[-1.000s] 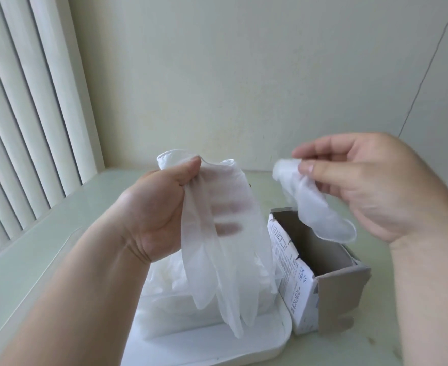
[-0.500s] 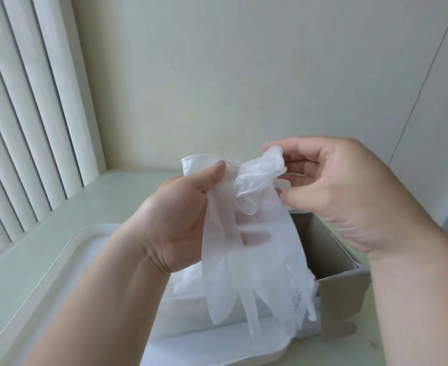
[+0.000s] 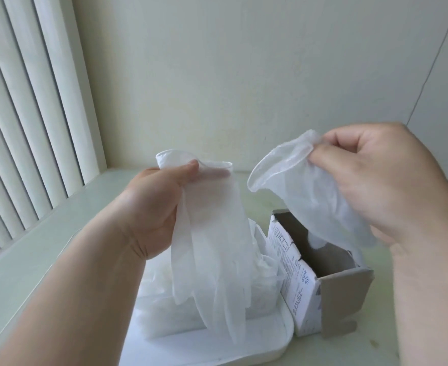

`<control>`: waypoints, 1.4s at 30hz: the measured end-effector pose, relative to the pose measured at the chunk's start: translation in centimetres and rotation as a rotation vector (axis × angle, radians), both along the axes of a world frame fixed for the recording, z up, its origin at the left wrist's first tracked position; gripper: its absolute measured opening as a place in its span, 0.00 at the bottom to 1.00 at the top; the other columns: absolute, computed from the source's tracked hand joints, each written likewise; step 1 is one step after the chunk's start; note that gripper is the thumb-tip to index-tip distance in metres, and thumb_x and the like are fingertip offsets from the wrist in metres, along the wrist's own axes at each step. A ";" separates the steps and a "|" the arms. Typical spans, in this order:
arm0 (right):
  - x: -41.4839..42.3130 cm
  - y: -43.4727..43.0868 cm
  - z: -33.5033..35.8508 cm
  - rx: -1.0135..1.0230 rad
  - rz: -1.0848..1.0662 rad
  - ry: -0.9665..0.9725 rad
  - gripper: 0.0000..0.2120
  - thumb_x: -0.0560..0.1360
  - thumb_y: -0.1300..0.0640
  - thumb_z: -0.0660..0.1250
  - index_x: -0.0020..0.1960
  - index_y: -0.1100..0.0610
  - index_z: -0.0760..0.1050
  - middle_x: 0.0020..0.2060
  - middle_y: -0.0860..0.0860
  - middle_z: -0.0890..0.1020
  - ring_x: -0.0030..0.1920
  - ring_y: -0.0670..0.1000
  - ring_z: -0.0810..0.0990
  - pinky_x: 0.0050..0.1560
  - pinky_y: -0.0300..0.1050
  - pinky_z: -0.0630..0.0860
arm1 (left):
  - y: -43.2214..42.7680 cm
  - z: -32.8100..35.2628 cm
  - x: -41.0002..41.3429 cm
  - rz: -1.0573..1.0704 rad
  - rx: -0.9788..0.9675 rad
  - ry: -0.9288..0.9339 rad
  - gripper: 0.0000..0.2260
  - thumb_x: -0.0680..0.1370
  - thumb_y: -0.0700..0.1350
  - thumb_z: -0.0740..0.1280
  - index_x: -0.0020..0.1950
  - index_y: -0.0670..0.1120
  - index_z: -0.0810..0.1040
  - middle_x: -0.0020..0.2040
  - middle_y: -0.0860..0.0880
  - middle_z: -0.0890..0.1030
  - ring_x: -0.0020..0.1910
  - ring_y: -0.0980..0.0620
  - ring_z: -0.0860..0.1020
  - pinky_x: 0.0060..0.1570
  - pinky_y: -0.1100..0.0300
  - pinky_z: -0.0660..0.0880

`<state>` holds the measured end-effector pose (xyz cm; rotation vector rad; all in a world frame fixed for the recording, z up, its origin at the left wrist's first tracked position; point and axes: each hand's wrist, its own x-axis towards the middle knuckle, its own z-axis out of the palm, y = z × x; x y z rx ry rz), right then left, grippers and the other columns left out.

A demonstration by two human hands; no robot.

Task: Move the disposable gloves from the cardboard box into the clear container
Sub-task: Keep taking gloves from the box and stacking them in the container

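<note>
So, two lots of glove are held up over the pale green counter point(image 3: 46, 233). A flat, translucent white disposable glove point(image 3: 212, 247) is gripped at the cuff by the left hand point(image 3: 154, 207). The thumb is in front and the fingers are seen through the film behind, so that grip is clamped on the cuff. Whether it's one glove or a couple stacked can't be told. Its fingers are left dangling straight down in front of the clear plastic container point(image 3: 170, 323), which is already packed with crumpled white gloves. The container is sat on a white rounded-corner tray point(image 3: 244, 350).

On the other side, the right hand point(image 3: 376, 180) is raised a bit higher. A second crumpled translucent glove point(image 3: 304, 191) is pinched by its cuff between thumb and curled fingers, so that grip is clamped too. The open cuff is turned toward the left and the rest is draped down under the palm, over the open top of the grey-lined cardboard box point(image 3: 344, 299). Whether the tips reach inside can't be made out. The box is stood just beside the tray, with its printed white side facing the container. The two held gloves are apart. Cream vertical blinds point(image 3: 19, 114) are seen at the left and a plain cream wall point(image 3: 244, 75) behind.
</note>
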<state>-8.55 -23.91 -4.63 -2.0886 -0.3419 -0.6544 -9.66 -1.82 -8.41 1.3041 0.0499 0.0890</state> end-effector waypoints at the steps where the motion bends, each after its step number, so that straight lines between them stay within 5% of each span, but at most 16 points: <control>1: -0.2 0.0 0.1 0.032 0.055 0.042 0.16 0.74 0.54 0.69 0.37 0.67 0.74 0.28 0.60 0.67 0.31 0.52 0.64 0.29 0.45 0.59 | 0.0 0.0 0.0 0.010 0.004 -0.004 0.18 0.83 0.46 0.60 0.48 0.41 0.87 0.49 0.42 0.87 0.44 0.45 0.85 0.44 0.52 0.80; 3: -0.4 0.4 0.1 0.211 0.218 0.150 0.18 0.74 0.55 0.69 0.34 0.66 0.70 0.30 0.55 0.68 0.32 0.53 0.65 0.31 0.51 0.62 | -0.4 -0.2 0.1 -0.005 0.005 -0.002 0.17 0.83 0.46 0.60 0.48 0.41 0.87 0.49 0.42 0.86 0.46 0.44 0.85 0.48 0.51 0.80; 6: -0.1 1.4 -0.4 0.579 0.428 0.352 0.16 0.78 0.64 0.67 0.32 0.61 0.81 0.29 0.58 0.80 0.30 0.53 0.79 0.31 0.44 0.77 | -1.2 -0.5 0.3 -0.086 -0.046 0.019 0.17 0.83 0.47 0.59 0.55 0.38 0.84 0.52 0.39 0.85 0.48 0.40 0.84 0.49 0.48 0.81; 9: 0.6 1.9 -1.2 0.693 0.548 0.492 0.20 0.79 0.69 0.62 0.32 0.63 0.84 0.34 0.58 0.86 0.34 0.53 0.85 0.35 0.44 0.83 | -2.0 -0.5 0.2 -0.228 -0.129 0.069 0.20 0.83 0.51 0.59 0.57 0.36 0.80 0.51 0.39 0.83 0.45 0.40 0.83 0.42 0.47 0.83; 13: 1.9 2.0 -2.0 0.768 0.544 0.600 0.12 0.77 0.68 0.60 0.51 0.77 0.77 0.46 0.68 0.82 0.46 0.65 0.84 0.48 0.57 0.81 | -1.9 -0.3 -0.1 -0.412 -0.124 0.106 0.24 0.78 0.60 0.62 0.53 0.41 0.85 0.50 0.42 0.84 0.49 0.42 0.83 0.57 0.46 0.77; 15: 2.2 1.8 -2.1 0.762 0.594 0.654 0.21 0.75 0.63 0.64 0.60 0.79 0.71 0.53 0.71 0.79 0.57 0.72 0.81 0.60 0.68 0.76 | -1.9 -0.5 -0.2 -0.427 -0.104 0.042 0.18 0.75 0.53 0.70 0.55 0.39 0.83 0.50 0.40 0.84 0.48 0.42 0.83 0.53 0.47 0.80; 17: 2.0 1.8 -1.9 0.699 0.663 0.692 0.26 0.74 0.56 0.69 0.63 0.75 0.73 0.59 0.72 0.79 0.60 0.72 0.79 0.62 0.71 0.73 | -2.0 -0.8 0.0 -0.363 -0.082 -0.012 0.12 0.73 0.41 0.73 0.54 0.37 0.81 0.47 0.39 0.83 0.45 0.41 0.83 0.50 0.47 0.80; 19: 1.8 1.8 -2.0 0.565 0.685 0.665 0.24 0.72 0.55 0.73 0.61 0.71 0.78 0.56 0.69 0.82 0.55 0.68 0.83 0.59 0.63 0.79 | -2.1 -0.8 0.0 -0.309 -0.074 -0.038 0.11 0.73 0.35 0.72 0.54 0.35 0.81 0.48 0.36 0.83 0.46 0.40 0.83 0.49 0.47 0.81; 22: 2.0 1.7 -2.4 0.476 0.616 0.573 0.11 0.77 0.67 0.67 0.57 0.69 0.80 0.51 0.67 0.84 0.51 0.65 0.85 0.51 0.56 0.83 | -1.8 -0.6 0.0 -0.278 -0.077 -0.065 0.11 0.73 0.33 0.69 0.55 0.34 0.81 0.48 0.36 0.84 0.45 0.42 0.84 0.43 0.52 0.82; 26: 2.1 1.0 -2.0 0.538 0.636 0.626 0.14 0.75 0.72 0.59 0.56 0.70 0.81 0.52 0.70 0.83 0.51 0.67 0.85 0.49 0.55 0.83 | -0.9 -0.6 0.2 -0.296 -0.057 -0.108 0.14 0.69 0.31 0.73 0.54 0.35 0.81 0.47 0.38 0.84 0.43 0.43 0.84 0.42 0.54 0.81; 31: 1.7 0.9 -2.0 0.496 0.661 0.658 0.20 0.69 0.58 0.70 0.58 0.66 0.82 0.57 0.67 0.83 0.60 0.70 0.79 0.62 0.69 0.72 | -0.8 -0.7 0.3 -0.342 -0.030 -0.112 0.17 0.69 0.33 0.72 0.56 0.31 0.79 0.50 0.36 0.83 0.48 0.41 0.83 0.49 0.51 0.81; 33: 1.6 1.4 -2.1 0.454 0.594 0.597 0.20 0.70 0.53 0.72 0.56 0.66 0.83 0.53 0.64 0.85 0.57 0.67 0.83 0.60 0.65 0.77 | -1.0 -0.9 0.2 -0.379 -0.018 -0.094 0.16 0.70 0.34 0.71 0.57 0.32 0.79 0.51 0.36 0.83 0.50 0.40 0.83 0.50 0.51 0.81; 38: 1.8 1.7 -2.0 0.615 0.526 0.460 0.09 0.77 0.63 0.67 0.49 0.68 0.82 0.44 0.62 0.87 0.43 0.57 0.87 0.45 0.47 0.84 | -1.1 -0.8 0.4 -0.240 -0.157 0.055 0.20 0.76 0.50 0.70 0.59 0.35 0.81 0.53 0.39 0.85 0.50 0.41 0.84 0.50 0.48 0.82; 42: 0.9 1.1 -0.9 0.700 0.657 0.441 0.10 0.73 0.63 0.65 0.45 0.64 0.85 0.43 0.59 0.87 0.42 0.54 0.87 0.41 0.43 0.83 | -0.7 -1.7 1.5 -0.180 -0.260 0.139 0.17 0.81 0.48 0.63 0.58 0.35 0.80 0.48 0.39 0.84 0.43 0.41 0.84 0.41 0.48 0.83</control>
